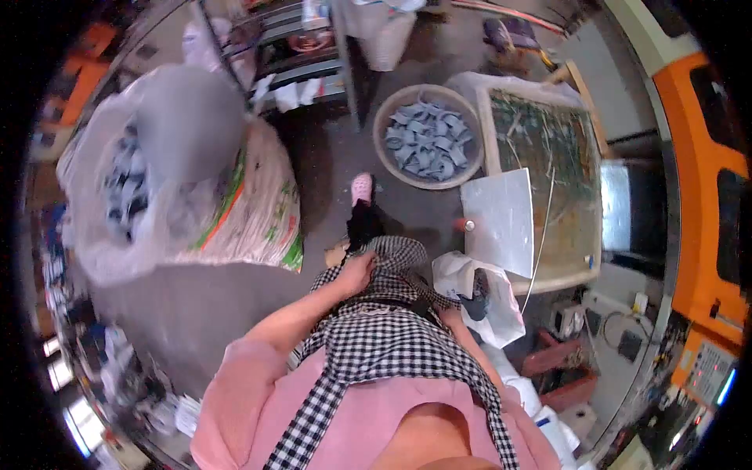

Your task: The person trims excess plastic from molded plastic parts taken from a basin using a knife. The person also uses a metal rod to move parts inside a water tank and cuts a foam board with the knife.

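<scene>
My left hand [358,272] is closed on the lower part of a black-and-white checkered apron [392,333], bunching its cloth in front of my legs. My right hand [450,316] is low at my other side, against the apron's edge, beside a white plastic bag [501,317] with dark grey pieces in it. Its fingers are hidden, so whether it holds the bag does not show. Ahead on the floor stands a round tub [382,153] filled with curved grey plastic pieces [429,137].
At left stands a large sack [262,204] with grey pieces and a blurred round shape over it. A water-filled basin [576,270] is at right, a white board [501,223] across its edge. Metal shelving [294,47] stands ahead; an orange machine [709,204] lines the far right.
</scene>
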`<state>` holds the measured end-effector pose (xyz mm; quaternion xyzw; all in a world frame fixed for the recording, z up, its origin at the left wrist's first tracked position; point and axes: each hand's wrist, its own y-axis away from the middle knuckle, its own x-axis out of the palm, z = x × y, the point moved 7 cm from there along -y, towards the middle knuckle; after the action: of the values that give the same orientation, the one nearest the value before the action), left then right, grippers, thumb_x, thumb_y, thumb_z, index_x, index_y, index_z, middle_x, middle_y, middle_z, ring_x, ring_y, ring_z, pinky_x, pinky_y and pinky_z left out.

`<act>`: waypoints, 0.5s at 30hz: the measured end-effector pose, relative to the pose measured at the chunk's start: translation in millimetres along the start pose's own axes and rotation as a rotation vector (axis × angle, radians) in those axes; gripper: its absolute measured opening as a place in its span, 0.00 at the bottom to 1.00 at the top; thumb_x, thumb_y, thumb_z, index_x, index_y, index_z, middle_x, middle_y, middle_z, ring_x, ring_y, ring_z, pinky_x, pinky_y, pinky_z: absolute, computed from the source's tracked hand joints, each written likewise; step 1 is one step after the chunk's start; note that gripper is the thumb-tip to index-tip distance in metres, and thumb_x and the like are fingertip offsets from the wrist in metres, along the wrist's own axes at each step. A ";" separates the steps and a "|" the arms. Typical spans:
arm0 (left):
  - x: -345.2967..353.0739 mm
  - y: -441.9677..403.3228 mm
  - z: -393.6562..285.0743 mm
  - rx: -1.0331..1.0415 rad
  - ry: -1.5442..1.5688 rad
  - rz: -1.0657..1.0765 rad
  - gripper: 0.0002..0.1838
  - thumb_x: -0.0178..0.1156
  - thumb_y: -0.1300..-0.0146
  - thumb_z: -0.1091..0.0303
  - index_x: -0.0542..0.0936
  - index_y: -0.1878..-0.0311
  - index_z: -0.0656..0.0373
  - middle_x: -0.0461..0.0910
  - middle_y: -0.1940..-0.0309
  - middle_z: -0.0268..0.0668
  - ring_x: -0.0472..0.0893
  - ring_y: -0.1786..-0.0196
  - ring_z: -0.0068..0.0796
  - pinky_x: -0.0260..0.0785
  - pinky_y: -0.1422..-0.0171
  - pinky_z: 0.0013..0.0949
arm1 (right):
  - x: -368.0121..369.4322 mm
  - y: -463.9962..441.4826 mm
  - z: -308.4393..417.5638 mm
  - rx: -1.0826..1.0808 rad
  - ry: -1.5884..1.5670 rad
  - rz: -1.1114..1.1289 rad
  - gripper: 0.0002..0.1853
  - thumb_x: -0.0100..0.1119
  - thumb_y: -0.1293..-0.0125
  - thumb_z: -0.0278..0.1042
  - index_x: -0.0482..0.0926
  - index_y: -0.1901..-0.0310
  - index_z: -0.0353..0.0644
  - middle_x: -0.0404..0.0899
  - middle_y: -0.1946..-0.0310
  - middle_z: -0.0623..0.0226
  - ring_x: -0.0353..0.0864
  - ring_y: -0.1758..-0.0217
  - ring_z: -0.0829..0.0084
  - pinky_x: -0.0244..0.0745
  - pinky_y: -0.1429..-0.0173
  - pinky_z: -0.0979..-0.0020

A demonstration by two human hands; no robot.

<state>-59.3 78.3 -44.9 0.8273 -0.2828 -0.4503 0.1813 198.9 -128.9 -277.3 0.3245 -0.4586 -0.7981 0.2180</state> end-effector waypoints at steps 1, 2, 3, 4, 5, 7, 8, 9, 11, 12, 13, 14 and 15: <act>-10.9 -59.1 -14.3 0.056 0.148 -0.069 0.12 0.50 0.41 0.68 0.73 0.56 0.62 0.75 0.60 0.56 0.75 0.56 0.51 0.66 0.55 0.45 | -77.5 -19.8 23.6 0.006 -0.017 -0.140 0.37 0.52 0.47 0.65 0.72 0.50 0.35 0.73 0.53 0.41 0.72 0.47 0.50 0.68 0.47 0.60; -3.8 -85.9 -59.6 0.034 0.141 0.061 0.14 0.52 0.40 0.66 0.72 0.53 0.61 0.74 0.59 0.55 0.74 0.55 0.53 0.66 0.54 0.45 | -127.5 -0.7 -8.4 0.125 -0.008 -0.184 0.40 0.53 0.48 0.65 0.70 0.49 0.32 0.72 0.53 0.41 0.72 0.47 0.50 0.68 0.47 0.60; 28.7 -87.9 -45.1 0.046 0.214 0.188 0.14 0.52 0.40 0.63 0.73 0.54 0.62 0.75 0.61 0.53 0.75 0.57 0.52 0.66 0.54 0.45 | -115.5 29.0 -22.6 0.216 -0.045 -0.152 0.43 0.54 0.49 0.66 0.67 0.47 0.30 0.72 0.52 0.40 0.72 0.47 0.50 0.68 0.47 0.60; 16.9 -98.8 -48.7 0.057 0.191 0.339 0.15 0.52 0.40 0.62 0.74 0.56 0.62 0.76 0.60 0.52 0.75 0.56 0.52 0.66 0.53 0.45 | -98.8 22.2 -29.3 0.231 -0.033 -0.207 0.41 0.55 0.48 0.64 0.65 0.46 0.33 0.74 0.56 0.40 0.72 0.49 0.48 0.68 0.48 0.57; -6.5 -111.3 -53.3 0.070 0.150 0.464 0.15 0.52 0.40 0.61 0.75 0.57 0.62 0.76 0.60 0.51 0.75 0.56 0.52 0.66 0.52 0.45 | -107.9 19.3 3.0 0.262 -0.060 -0.204 0.41 0.55 0.48 0.64 0.65 0.46 0.33 0.74 0.56 0.40 0.72 0.49 0.48 0.68 0.48 0.57; -33.3 -149.2 -18.1 0.041 0.006 0.664 0.17 0.52 0.41 0.57 0.78 0.61 0.63 0.77 0.61 0.51 0.75 0.55 0.51 0.66 0.51 0.46 | -159.6 20.1 111.2 0.388 -0.146 -0.268 0.35 0.56 0.45 0.58 0.63 0.46 0.36 0.76 0.63 0.41 0.73 0.53 0.45 0.69 0.52 0.55; -48.7 -163.8 -13.6 0.020 -0.041 0.740 0.17 0.52 0.41 0.56 0.78 0.60 0.62 0.77 0.61 0.51 0.75 0.55 0.51 0.66 0.51 0.46 | -165.2 11.1 124.6 0.416 -0.173 -0.266 0.35 0.56 0.45 0.58 0.63 0.46 0.36 0.76 0.63 0.41 0.73 0.53 0.45 0.69 0.52 0.55; -59.5 -169.7 -9.0 -0.009 -0.087 0.814 0.18 0.52 0.41 0.56 0.79 0.59 0.61 0.77 0.61 0.52 0.76 0.56 0.51 0.67 0.51 0.46 | -165.4 5.7 135.2 0.394 -0.168 -0.267 0.32 0.54 0.43 0.54 0.63 0.46 0.37 0.75 0.65 0.41 0.73 0.54 0.45 0.69 0.52 0.54; -69.2 -180.3 -3.9 -0.006 -0.111 0.914 0.19 0.52 0.41 0.55 0.78 0.58 0.61 0.78 0.61 0.51 0.76 0.56 0.51 0.67 0.52 0.46 | -165.8 5.9 149.4 0.400 -0.169 -0.259 0.28 0.53 0.41 0.50 0.63 0.47 0.38 0.75 0.67 0.40 0.73 0.55 0.45 0.68 0.53 0.53; -74.2 -184.0 0.1 -0.008 -0.130 0.977 0.20 0.51 0.41 0.55 0.78 0.57 0.61 0.78 0.61 0.51 0.76 0.57 0.51 0.67 0.52 0.46 | -167.2 6.6 159.4 0.389 -0.187 -0.258 0.24 0.52 0.40 0.47 0.64 0.48 0.38 0.75 0.66 0.40 0.74 0.54 0.46 0.68 0.53 0.53; -75.8 -188.0 12.3 -0.010 -0.137 0.999 0.20 0.51 0.41 0.55 0.78 0.57 0.61 0.78 0.61 0.51 0.76 0.57 0.51 0.67 0.52 0.46 | -167.4 6.9 169.3 0.375 -0.204 -0.254 0.21 0.51 0.40 0.43 0.66 0.50 0.38 0.75 0.65 0.40 0.74 0.54 0.47 0.67 0.53 0.54; -65.3 -187.1 12.7 0.245 -0.120 1.093 0.21 0.50 0.41 0.54 0.78 0.56 0.62 0.78 0.62 0.51 0.76 0.57 0.50 0.68 0.52 0.45 | -165.5 14.2 169.1 0.394 -0.212 -0.249 0.21 0.51 0.40 0.43 0.66 0.50 0.38 0.75 0.65 0.40 0.74 0.54 0.47 0.67 0.53 0.54; -69.1 -187.8 5.2 0.372 -0.114 1.146 0.22 0.50 0.41 0.53 0.78 0.56 0.63 0.78 0.62 0.51 0.77 0.57 0.49 0.68 0.53 0.44 | -164.0 23.5 181.0 0.217 -0.181 -0.289 0.19 0.50 0.39 0.41 0.67 0.52 0.37 0.75 0.64 0.41 0.74 0.54 0.48 0.67 0.53 0.55</act>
<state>-36.5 267.1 -107.4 0.5357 -0.7666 -0.2678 0.2316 184.0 72.5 -137.8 0.3357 -0.5080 -0.7930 0.0228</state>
